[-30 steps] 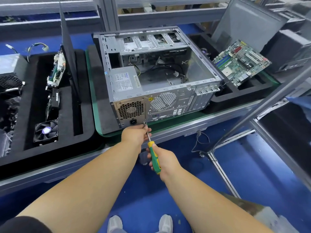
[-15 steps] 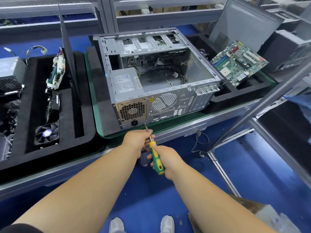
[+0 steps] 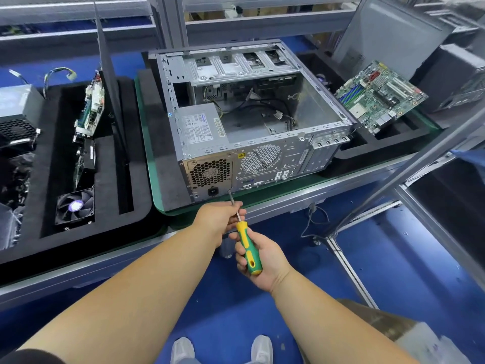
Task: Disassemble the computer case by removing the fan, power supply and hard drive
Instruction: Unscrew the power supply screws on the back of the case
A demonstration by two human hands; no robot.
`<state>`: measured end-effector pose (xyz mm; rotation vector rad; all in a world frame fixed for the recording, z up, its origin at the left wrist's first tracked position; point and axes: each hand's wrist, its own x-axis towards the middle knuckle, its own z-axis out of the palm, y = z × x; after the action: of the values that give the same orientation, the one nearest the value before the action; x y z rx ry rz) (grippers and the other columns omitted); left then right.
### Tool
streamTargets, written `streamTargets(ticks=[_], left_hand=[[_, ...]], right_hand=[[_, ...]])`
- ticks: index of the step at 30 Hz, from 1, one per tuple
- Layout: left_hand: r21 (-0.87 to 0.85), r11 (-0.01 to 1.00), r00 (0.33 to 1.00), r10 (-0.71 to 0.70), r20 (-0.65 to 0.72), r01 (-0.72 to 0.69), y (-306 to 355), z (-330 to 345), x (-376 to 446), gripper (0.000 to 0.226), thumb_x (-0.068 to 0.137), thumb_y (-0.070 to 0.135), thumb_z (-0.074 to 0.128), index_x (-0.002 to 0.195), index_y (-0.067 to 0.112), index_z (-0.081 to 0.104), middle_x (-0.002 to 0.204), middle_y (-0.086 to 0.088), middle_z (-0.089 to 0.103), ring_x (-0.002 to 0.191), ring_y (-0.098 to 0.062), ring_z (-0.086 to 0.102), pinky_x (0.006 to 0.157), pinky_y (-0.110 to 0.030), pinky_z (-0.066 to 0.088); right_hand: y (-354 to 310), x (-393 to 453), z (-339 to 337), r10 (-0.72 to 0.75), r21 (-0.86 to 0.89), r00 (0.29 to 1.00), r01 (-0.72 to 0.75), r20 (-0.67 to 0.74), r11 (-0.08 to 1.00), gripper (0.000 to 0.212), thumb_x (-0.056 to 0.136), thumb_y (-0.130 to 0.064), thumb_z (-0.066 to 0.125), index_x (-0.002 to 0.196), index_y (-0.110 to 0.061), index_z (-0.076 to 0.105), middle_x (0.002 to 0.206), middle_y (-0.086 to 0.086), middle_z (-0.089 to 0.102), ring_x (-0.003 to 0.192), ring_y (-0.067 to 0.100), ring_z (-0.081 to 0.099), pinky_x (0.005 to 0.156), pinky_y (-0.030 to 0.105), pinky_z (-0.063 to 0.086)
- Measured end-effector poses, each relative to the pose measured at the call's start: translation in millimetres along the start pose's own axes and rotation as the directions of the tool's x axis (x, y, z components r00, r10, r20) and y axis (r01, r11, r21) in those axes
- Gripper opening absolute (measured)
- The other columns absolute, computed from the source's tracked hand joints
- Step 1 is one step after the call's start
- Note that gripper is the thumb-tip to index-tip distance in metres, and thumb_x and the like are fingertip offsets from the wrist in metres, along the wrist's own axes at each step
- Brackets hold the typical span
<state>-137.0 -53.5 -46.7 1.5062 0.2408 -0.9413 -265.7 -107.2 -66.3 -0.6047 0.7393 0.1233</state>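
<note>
Place: an electronics disassembly workstation in a workshop or factory line.
Bench: a metal-edged workbench [image 3: 301, 203] with a green mat [image 3: 147, 143] under an opened computer case [image 3: 252, 119].
Sorting trays: black foam trays [image 3: 131, 166] with cut-out slots hold removed parts: a fan [image 3: 74, 206], circuit boards standing on edge [image 3: 90, 109], and a motherboard [image 3: 380, 95] on the right tray.
Frame: grey aluminium rails and posts [image 3: 262, 19] run behind and beside the bench.
Floor: painted blue floor [image 3: 393, 258], as in an industrial hall.
Tool: a green and yellow screwdriver [image 3: 248, 245] at the case's rear panel.
Other units: further dark cases [image 3: 456, 77] and a power supply [image 3: 18, 111] at the edges.
</note>
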Motion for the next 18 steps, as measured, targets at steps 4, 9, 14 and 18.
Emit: streamTargets(ticks=[4,9,14,18], left_hand=[[0.009,1.0,1.0,0.011,0.026,-0.011,-0.4,-0.3,-3.0,0.012,0.096,0.011,0.058,0.103,0.006,0.068,0.082,-0.007,0.072,0.067,-0.013,0.067,0.053,-0.022,0.053],[0.013,1.0,0.999,0.005,0.032,-0.005,1.6,7.1,-6.3,0.021,0.101,0.01,0.048,0.11,0.0,0.063,0.086,-0.008,0.068,0.073,-0.015,0.064,0.055,-0.021,0.056],[0.087,0.995,0.989,-0.032,-0.143,0.045,-0.9,9.4,0.7,0.024,0.082,0.026,0.077,0.087,0.007,0.064,0.075,-0.008,0.066,0.068,-0.02,0.064,0.071,-0.033,0.06],[0.132,0.99,0.989,-0.026,-0.148,0.046,1.9,9.1,5.1,0.025,0.083,0.025,0.076,0.073,0.008,0.062,0.067,-0.006,0.062,0.062,-0.017,0.058,0.072,-0.036,0.057]], right_hand=[[0.8,-0.5,-0.6,-0.055,-0.084,0.994,0.047,-0.095,0.995,0.03,0.1,-0.031,0.054,0.104,-0.009,0.072,0.069,0.002,0.06,0.055,0.012,0.051,0.049,0.022,0.044],[-5.2,-5.0,2.6,-0.225,-0.434,0.947,0.109,-0.228,0.894,0.015,0.095,-0.029,0.063,0.1,-0.017,0.071,0.071,-0.001,0.063,0.064,0.01,0.057,0.056,0.024,0.046],[-11.8,-13.3,9.7,-0.292,-0.543,0.927,0.125,-0.234,0.831,0.015,0.096,-0.032,0.061,0.095,-0.02,0.07,0.076,0.0,0.063,0.074,0.015,0.058,0.065,0.029,0.047],[-19.1,-18.6,16.6,-0.202,-0.54,0.947,0.037,-0.25,0.841,0.024,0.098,-0.039,0.057,0.094,-0.018,0.067,0.078,0.003,0.062,0.069,0.017,0.055,0.063,0.029,0.046]])
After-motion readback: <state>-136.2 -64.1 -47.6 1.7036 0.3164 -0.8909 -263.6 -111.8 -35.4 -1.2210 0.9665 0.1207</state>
